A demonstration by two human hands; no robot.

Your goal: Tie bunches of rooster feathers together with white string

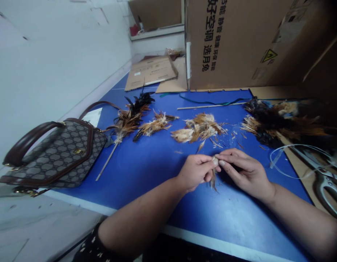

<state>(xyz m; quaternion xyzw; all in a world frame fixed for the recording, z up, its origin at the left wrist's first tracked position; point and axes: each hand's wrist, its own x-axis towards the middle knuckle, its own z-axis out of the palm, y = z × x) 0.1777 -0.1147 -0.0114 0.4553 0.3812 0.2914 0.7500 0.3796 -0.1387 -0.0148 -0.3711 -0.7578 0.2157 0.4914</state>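
Note:
My left hand (pixel 198 171) and my right hand (pixel 243 173) meet fingertip to fingertip over the blue table. Both pinch one small brown feather (pixel 213 180); its pale end lies between the fingers and its tip hangs below them. Just beyond the hands is a loose pile of tan and white feathers (pixel 199 127), with small scraps scattered at its right. Left of that pile lies a smaller feather bunch (pixel 156 123). Farther left, dark and brown feathers (pixel 134 114) are fixed round a thin stick (pixel 107 162).
A patterned handbag (pixel 67 153) stands at the left. More dark feathers (pixel 277 120) lie at the right, near scissors (pixel 325 178) and a clear plastic loop (pixel 274 156). A thin rod (pixel 209 106) lies behind the piles. A large cardboard box (pixel 239 47) and flat cardboard (pixel 152 72) occupy the back.

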